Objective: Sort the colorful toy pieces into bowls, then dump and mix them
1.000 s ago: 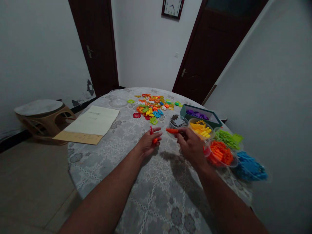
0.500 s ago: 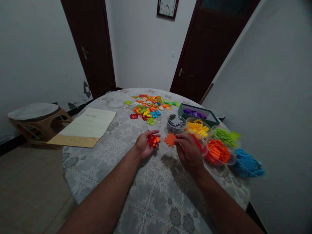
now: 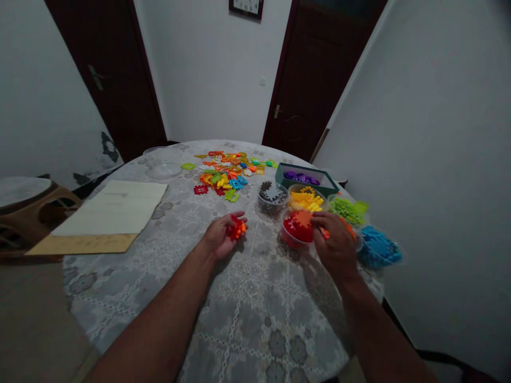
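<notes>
My left hand (image 3: 222, 234) rests on the table (image 3: 239, 298), curled around a few red and orange plastic pieces (image 3: 237, 229). My right hand (image 3: 336, 242) is over the row of clear bowls and pinches an orange toothed piece (image 3: 304, 217) above the bowl of red pieces (image 3: 296, 230). The bowl of orange pieces (image 3: 351, 230) is mostly hidden under that hand. A loose pile of mixed coloured pieces (image 3: 227, 171) lies farther back on the table.
More bowls stand in the row: dark gears (image 3: 271, 194), yellow (image 3: 307, 199), green (image 3: 348, 209), blue (image 3: 378, 248). A green box of purple pieces (image 3: 304, 177) sits behind them. Paper on a board (image 3: 104, 214), an empty clear bowl (image 3: 163, 170), a stool (image 3: 27, 208) at left.
My right hand has carried the orange toothed piece rightward from the table to above the red bowl. The left hand has closed more on its pieces. The view has swung right.
</notes>
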The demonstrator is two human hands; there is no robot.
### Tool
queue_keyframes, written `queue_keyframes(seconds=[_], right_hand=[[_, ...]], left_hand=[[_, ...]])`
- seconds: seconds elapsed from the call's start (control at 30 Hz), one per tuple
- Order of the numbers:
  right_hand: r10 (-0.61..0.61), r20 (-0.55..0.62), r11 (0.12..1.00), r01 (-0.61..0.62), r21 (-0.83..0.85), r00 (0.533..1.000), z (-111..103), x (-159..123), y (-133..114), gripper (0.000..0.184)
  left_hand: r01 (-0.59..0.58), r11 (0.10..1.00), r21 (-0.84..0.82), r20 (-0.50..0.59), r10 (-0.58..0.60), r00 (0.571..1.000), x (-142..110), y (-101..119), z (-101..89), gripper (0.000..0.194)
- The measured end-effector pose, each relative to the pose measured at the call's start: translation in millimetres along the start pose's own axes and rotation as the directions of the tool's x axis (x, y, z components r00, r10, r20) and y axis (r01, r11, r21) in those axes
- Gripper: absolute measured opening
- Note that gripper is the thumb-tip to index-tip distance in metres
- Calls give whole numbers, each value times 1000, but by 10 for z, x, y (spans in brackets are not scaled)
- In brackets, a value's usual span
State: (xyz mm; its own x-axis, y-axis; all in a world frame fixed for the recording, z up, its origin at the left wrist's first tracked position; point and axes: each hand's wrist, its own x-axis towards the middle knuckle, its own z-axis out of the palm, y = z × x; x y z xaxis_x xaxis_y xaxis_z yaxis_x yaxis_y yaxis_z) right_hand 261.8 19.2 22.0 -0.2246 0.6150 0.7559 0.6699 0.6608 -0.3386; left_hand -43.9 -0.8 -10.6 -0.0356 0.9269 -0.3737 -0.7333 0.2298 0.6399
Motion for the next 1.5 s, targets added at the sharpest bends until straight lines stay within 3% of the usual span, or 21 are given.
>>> queue_keyframes(seconds=[0.13, 0.43, 0.53, 0.7, 0.8, 0.9, 1.07, 1.27, 1.5], right_hand=[[6, -4, 998, -6, -63, 1000, -62, 2, 191, 17], [0, 15, 999, 1, -50, 1000, -17, -66, 197, 18], [49, -26, 991, -52, -120, 998, -191, -32, 347, 17], [207, -197, 922, -258, -287, 958, -607, 45, 728, 21], [239, -195, 886, -296, -356, 951, -734, 38, 867, 23], [214, -134, 898, -249, -363, 968, -715, -8, 893, 20], [60, -5, 957, -59, -285, 998, -512, -63, 855, 20], [-33, 164, 957, 79, -280, 986, -296, -54, 920, 25], [-89, 158, 951, 131, -280, 983, -259, -49, 1132, 28]], left_hand=[[-29, 998, 49, 8, 29, 1000, -2, -31, -7, 60], [-50, 995, 86, 33, 47, 998, 1, -56, -17, 65], [-47, 995, 91, 7, 47, 999, 9, -46, -11, 58], [-50, 995, 91, -20, 52, 998, 39, -32, 1, 51], [-40, 994, 98, -22, 42, 999, 38, -27, 14, 51], [-36, 994, 108, -11, 37, 999, 18, -26, 30, 50], [-39, 991, 127, -7, 40, 999, -20, -20, 48, 52], [-41, 986, 161, 0, 42, 999, -35, -17, 61, 60], [-52, 988, 148, 43, 46, 998, -13, -67, 30, 61]])
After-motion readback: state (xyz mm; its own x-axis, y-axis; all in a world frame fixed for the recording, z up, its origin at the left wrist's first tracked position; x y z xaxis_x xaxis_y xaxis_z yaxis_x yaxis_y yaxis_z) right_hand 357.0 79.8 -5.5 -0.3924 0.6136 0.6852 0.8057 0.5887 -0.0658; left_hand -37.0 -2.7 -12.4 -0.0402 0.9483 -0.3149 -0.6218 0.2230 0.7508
